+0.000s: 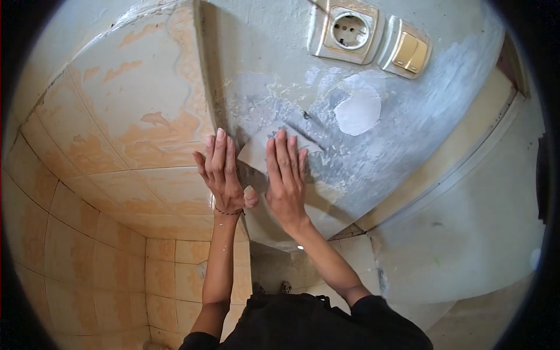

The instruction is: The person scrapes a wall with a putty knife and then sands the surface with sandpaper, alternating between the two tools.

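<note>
My right hand [285,181] presses a pale sheet of sandpaper [256,150] against the wall [402,149], its fingers stretched along the sheet. Dark markings show on the paper near my fingertips, and its right edge is dark. Just left of it, my left hand [223,175] lies open with fingers extended at the corner where the tiled wall [146,140] meets the painted one. A beaded or braided bracelet [227,212] circles my left wrist. Beneath the sheet, the wall surface is scraped and patchy grey, with rough, flaking paint around it.
A power socket [350,30] and a light switch [408,51] sit above the scraped area. A smooth white patch [357,111] lies right of the sheet, and a small dark hole [306,115] is near its top. A door frame [449,157] runs along the right.
</note>
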`<act>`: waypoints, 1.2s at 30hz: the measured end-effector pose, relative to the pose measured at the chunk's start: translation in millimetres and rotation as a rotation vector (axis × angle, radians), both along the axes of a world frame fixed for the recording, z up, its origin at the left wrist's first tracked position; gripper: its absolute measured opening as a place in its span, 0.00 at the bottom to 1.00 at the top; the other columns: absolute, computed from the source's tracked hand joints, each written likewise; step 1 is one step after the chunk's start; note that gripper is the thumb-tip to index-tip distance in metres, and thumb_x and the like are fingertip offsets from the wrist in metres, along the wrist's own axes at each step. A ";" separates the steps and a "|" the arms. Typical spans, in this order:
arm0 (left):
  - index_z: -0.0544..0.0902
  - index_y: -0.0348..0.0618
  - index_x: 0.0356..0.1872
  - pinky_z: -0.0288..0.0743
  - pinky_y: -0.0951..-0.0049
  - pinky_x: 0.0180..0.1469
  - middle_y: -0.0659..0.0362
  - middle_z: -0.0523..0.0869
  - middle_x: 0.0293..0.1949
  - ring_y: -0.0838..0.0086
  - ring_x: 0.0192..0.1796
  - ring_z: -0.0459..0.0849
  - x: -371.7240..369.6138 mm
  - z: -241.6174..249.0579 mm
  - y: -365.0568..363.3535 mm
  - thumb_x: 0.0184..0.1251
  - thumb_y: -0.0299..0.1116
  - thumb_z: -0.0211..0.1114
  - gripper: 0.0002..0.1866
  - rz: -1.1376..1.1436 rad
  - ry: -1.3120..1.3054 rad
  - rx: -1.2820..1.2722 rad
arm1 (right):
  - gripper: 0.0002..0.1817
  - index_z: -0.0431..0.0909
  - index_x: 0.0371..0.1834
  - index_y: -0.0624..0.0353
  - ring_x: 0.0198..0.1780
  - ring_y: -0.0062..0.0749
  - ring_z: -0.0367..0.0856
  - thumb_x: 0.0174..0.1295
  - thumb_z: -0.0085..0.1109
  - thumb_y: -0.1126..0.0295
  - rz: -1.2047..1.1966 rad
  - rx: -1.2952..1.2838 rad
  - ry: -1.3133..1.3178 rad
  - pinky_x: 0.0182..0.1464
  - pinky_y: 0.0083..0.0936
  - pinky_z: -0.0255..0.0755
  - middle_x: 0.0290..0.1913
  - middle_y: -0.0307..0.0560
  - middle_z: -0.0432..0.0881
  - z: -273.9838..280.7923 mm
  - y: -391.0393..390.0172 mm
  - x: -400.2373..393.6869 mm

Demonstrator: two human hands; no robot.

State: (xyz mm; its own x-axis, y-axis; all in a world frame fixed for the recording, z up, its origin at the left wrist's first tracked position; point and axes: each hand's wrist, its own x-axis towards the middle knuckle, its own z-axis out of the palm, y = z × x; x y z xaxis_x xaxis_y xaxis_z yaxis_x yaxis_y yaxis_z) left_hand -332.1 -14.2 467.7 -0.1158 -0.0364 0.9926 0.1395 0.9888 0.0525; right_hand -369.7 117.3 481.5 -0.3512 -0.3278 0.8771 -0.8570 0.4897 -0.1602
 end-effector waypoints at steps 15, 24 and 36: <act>0.65 0.28 0.72 0.45 0.42 0.79 0.37 0.66 0.72 0.43 0.76 0.61 4.4 0.4 26.2 0.78 0.60 0.30 0.43 -0.082 0.002 0.083 | 0.38 0.59 0.79 0.60 0.83 0.47 0.50 0.62 0.47 0.87 0.056 -0.076 -0.086 0.80 0.56 0.44 0.82 0.49 0.54 -11.3 4.1 4.1; 0.65 0.30 0.73 0.51 0.42 0.77 0.37 0.66 0.73 0.40 0.76 0.62 1.2 -4.9 40.7 0.79 0.55 0.34 0.38 -0.161 -0.101 0.067 | 0.36 0.60 0.79 0.57 0.83 0.49 0.50 0.64 0.48 0.85 0.003 -0.127 -0.072 0.79 0.58 0.44 0.83 0.49 0.52 -11.6 19.0 -1.6; 0.58 0.33 0.77 0.47 0.43 0.78 0.40 0.62 0.76 0.44 0.78 0.59 -22.1 -9.3 77.5 0.79 0.58 0.36 0.40 -0.203 -0.094 0.124 | 0.38 0.59 0.79 0.61 0.82 0.57 0.47 0.77 0.33 0.44 0.013 -0.021 -0.151 0.80 0.58 0.35 0.81 0.60 0.53 -62.2 51.1 -23.7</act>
State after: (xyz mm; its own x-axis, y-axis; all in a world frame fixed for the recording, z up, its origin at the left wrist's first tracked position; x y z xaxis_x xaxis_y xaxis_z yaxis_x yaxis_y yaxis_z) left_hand -354.2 63.2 458.4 -0.2250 -0.1241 0.9664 0.3233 0.9262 0.1942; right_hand -393.4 168.4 419.3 -0.4755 -0.3149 0.8214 -0.8285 0.4741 -0.2979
